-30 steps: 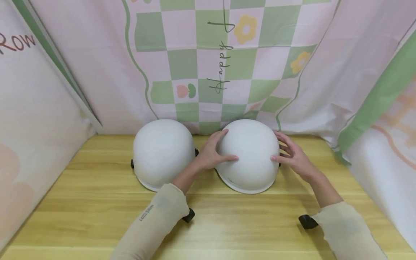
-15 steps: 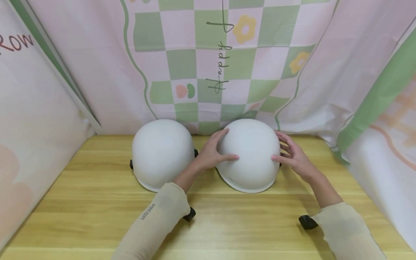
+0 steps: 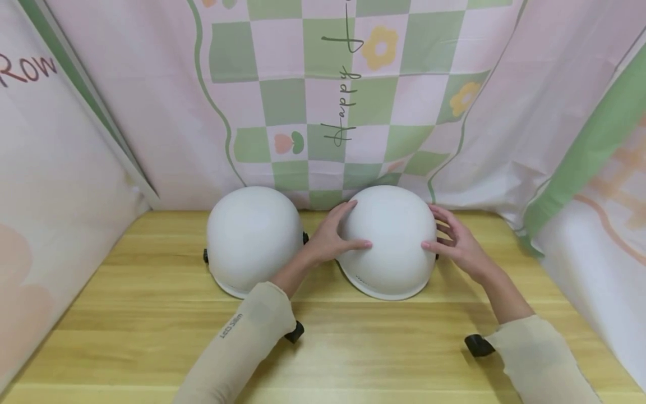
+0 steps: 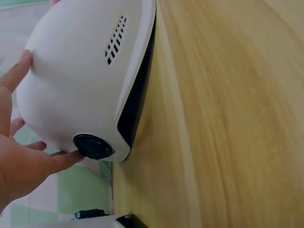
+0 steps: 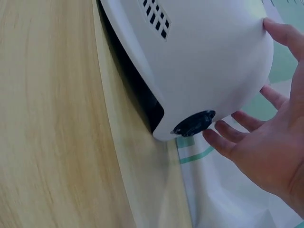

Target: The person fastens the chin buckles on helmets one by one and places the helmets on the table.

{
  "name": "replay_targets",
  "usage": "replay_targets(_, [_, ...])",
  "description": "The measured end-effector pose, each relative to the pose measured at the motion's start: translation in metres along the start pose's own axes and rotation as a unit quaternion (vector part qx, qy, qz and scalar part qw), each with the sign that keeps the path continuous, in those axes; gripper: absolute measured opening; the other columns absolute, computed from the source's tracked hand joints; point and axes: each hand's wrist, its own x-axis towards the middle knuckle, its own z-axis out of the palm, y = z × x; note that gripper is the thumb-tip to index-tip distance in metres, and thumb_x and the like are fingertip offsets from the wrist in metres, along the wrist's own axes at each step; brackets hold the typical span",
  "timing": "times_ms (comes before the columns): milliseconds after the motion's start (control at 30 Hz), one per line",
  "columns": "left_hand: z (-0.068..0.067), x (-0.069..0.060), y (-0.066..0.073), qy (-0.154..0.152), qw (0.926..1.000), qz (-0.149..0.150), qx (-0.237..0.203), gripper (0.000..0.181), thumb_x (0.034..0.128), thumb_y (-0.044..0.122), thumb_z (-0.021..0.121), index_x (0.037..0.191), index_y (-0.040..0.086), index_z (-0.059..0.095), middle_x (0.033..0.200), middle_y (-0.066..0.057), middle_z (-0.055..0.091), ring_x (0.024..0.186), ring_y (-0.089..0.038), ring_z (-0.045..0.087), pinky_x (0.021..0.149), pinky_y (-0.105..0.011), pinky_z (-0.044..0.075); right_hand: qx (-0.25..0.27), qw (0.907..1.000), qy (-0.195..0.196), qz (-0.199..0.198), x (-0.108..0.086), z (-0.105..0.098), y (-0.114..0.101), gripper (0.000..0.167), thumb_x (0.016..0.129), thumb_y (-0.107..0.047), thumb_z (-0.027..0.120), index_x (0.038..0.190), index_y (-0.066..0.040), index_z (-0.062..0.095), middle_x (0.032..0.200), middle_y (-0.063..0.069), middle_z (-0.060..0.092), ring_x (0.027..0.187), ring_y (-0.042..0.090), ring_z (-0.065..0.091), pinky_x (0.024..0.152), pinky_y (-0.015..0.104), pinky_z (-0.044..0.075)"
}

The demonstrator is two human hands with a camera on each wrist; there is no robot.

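Two white helmets with smooth domes rest on the wooden table, side by side. My left hand (image 3: 328, 237) holds the left side of the right-hand helmet (image 3: 391, 247), its thumb on the front of the shell. On the opposite side my right hand (image 3: 456, 244) holds the same helmet, thumb in front and fingers round the side. The left wrist view shows a black round fitting (image 4: 92, 146) beside my fingers and vent slots in the shell. A matching black fitting (image 5: 194, 123) is by my right fingertips. The other helmet (image 3: 252, 241) stands left of my left hand, partly behind my forearm.
The light wooden table (image 3: 363, 353) reaches back to a pink and green checked curtain (image 3: 282, 101), close behind both helmets. More fabric hangs at the left and right sides. A black piece (image 3: 478, 345) sticks out at my right cuff, another (image 3: 294, 332) at my left.
Hardly anything differs. The held helmet and both hands sit a few pixels further right than a second ago, and the grip looks the same.
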Motion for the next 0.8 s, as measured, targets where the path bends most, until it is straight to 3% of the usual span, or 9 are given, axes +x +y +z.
replay_targets(133, [-0.009, -0.004, 0.003, 0.003, 1.0000, -0.004, -0.008, 0.091, 0.0890, 0.035, 0.084, 0.164, 0.021, 0.033, 0.170, -0.008, 0.025, 0.155, -0.029, 0.027, 0.121, -0.053, 0.031, -0.036, 0.9984, 0.037, -0.023, 0.001, 0.005, -0.007, 0.081, 0.092, -0.005, 0.075, 0.160, -0.003, 0.031, 0.162, 0.023, 0.032, 0.146, 0.048, 0.033, 0.115, 0.053, 0.040])
replay_targets(200, [-0.015, -0.006, 0.003, 0.013, 0.9999, -0.002, -0.005, 0.085, 0.0913, 0.035, 0.082, 0.162, 0.018, 0.036, 0.168, -0.008, 0.029, 0.154, -0.027, 0.028, 0.121, -0.052, 0.031, -0.064, 0.9949, 0.065, -0.042, 0.002, 0.009, -0.013, 0.080, 0.090, -0.006, 0.078, 0.158, -0.001, 0.036, 0.160, 0.024, 0.036, 0.145, 0.048, 0.035, 0.117, 0.061, 0.033])
replay_targets(300, [-0.026, -0.012, 0.002, 0.029, 0.9995, 0.014, 0.003, 0.076, 0.0940, 0.031, 0.079, 0.158, 0.012, 0.042, 0.165, -0.010, 0.034, 0.153, -0.028, 0.030, 0.121, -0.052, 0.032, -0.096, 0.9874, 0.104, -0.070, 0.002, 0.016, -0.025, 0.076, 0.087, -0.006, 0.081, 0.153, 0.000, 0.045, 0.154, 0.023, 0.045, 0.139, 0.045, 0.043, 0.119, 0.042, 0.037])
replay_targets(433, [-0.041, -0.024, 0.005, 0.046, 0.9984, 0.032, 0.011, 0.066, 0.0958, 0.028, 0.077, 0.152, 0.006, 0.049, 0.163, -0.013, 0.038, 0.151, -0.030, 0.033, 0.119, -0.053, 0.035, -0.122, 0.9758, 0.136, -0.121, 0.005, 0.028, -0.043, 0.067, 0.084, -0.002, 0.083, 0.146, -0.001, 0.056, 0.144, 0.021, 0.056, 0.130, 0.031, 0.053, 0.110, 0.017, 0.038])
replay_targets(567, [-0.054, -0.035, 0.006, 0.059, 0.9968, 0.040, 0.035, 0.063, 0.0961, 0.030, 0.077, 0.149, 0.007, 0.053, 0.162, -0.014, 0.040, 0.151, -0.030, 0.035, 0.118, -0.051, 0.036, -0.135, 0.9664, 0.138, -0.170, 0.008, 0.041, -0.056, 0.064, 0.081, 0.002, 0.084, 0.141, -0.002, 0.062, 0.141, 0.018, 0.060, 0.127, 0.005, 0.053, 0.106, 0.012, 0.039])
replay_targets(633, [-0.060, -0.040, 0.006, 0.064, 0.9957, 0.049, 0.046, 0.061, 0.0969, 0.029, 0.076, 0.148, 0.006, 0.054, 0.161, -0.015, 0.041, 0.151, -0.031, 0.035, 0.119, -0.050, 0.037, -0.134, 0.9645, 0.132, -0.185, 0.009, 0.047, -0.061, 0.063, 0.080, 0.004, 0.084, 0.139, -0.002, 0.063, 0.141, 0.016, 0.062, 0.127, -0.002, 0.051, 0.106, 0.013, 0.040])
replay_targets(800, [-0.074, -0.052, 0.006, 0.078, 0.9924, 0.082, 0.049, 0.055, 0.0977, 0.022, 0.075, 0.146, 0.003, 0.056, 0.159, -0.018, 0.043, 0.149, -0.033, 0.038, 0.118, -0.049, 0.038, -0.070, 0.9724, 0.111, -0.192, 0.012, 0.064, -0.072, 0.061, 0.080, 0.011, 0.081, 0.138, 0.004, 0.062, 0.139, 0.019, 0.062, 0.127, 0.003, 0.055, 0.109, 0.018, 0.042])
